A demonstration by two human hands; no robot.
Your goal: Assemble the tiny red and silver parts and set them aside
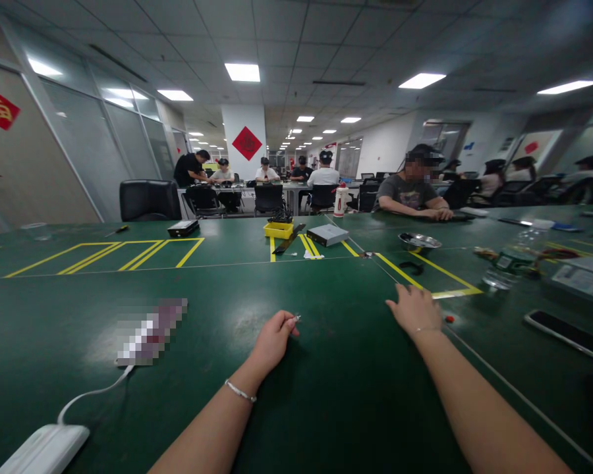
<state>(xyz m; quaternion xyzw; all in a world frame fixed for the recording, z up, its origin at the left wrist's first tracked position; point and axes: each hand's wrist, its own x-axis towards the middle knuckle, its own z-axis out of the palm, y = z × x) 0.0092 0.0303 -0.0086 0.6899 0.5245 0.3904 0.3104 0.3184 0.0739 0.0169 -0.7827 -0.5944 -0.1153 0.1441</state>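
My left hand (275,337) is closed in a pinch above the middle of the green table (192,421). A small shiny piece (297,318), metallic in look, pokes out between its thumb and forefinger; its exact kind is too small to make out. Further right, my right hand (417,309) reaches forward over the table with its fingers apart and nothing visible in them. Just beyond its fingertips lie yellow tape lines (400,271) and a black curved item (412,268). A small red piece (449,319) rests beside my right wrist.
Left, a phone (153,332) is cabled to a white power bank (44,451). A yellow tray (279,230), grey box (327,234) and metal bowl (419,241) stand ahead. A water bottle (511,260) and dark phone (570,336) lie right. Another person (410,191) sits across the table.
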